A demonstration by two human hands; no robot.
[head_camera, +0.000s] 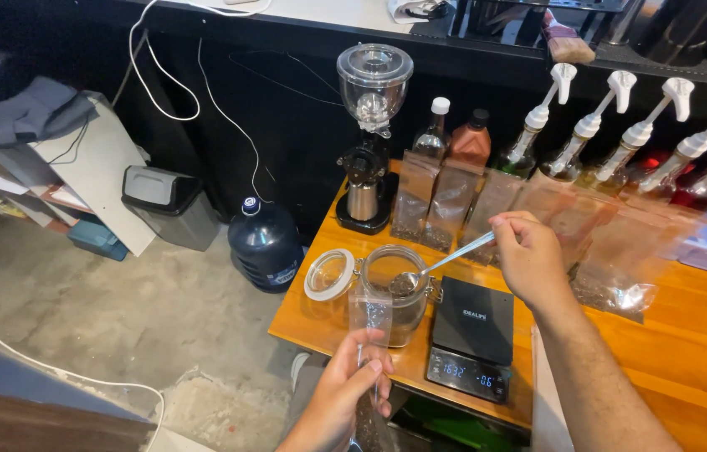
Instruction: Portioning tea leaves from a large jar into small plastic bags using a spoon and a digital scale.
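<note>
**A:** What did you have in each hand at this mark?

**B:** Your right hand (529,258) was closed on the handle of a long metal spoon (441,266), pinched between thumb and fingertips. The bowl of the spoon sat down-left of that hand, right at the mouth of the open glass jar (395,289), carrying a small heap of dark beans or grounds; which, you couldn't tell.

**A:** And the left?

**B:** Your left hand (343,400) gripped a small clear plastic pouch (370,322), fingers wrapped round its lower part. The pouch stood upright above that hand, its open top just in front of the jar, overlapping the glass. Some dark contents showed low in the pouch, near your fingers.

**A:** The jar's lid?

**B:** Swung open on its hinge, the white-rimmed lid (330,274) lay to the left of the jar, up and left of your left hand.

**A:** What lay near the right hand?

**B:** A black digital scale (472,339) sat just below it, beside the jar, display lit. Behind your right hand leaned a row of clear bags (454,201) part-filled with dark contents, then pump-top syrup bottles (575,146). Further up-left stood a black coffee grinder (370,142) with a clear hopper. All rested on the orange wooden counter (688,335).
</note>
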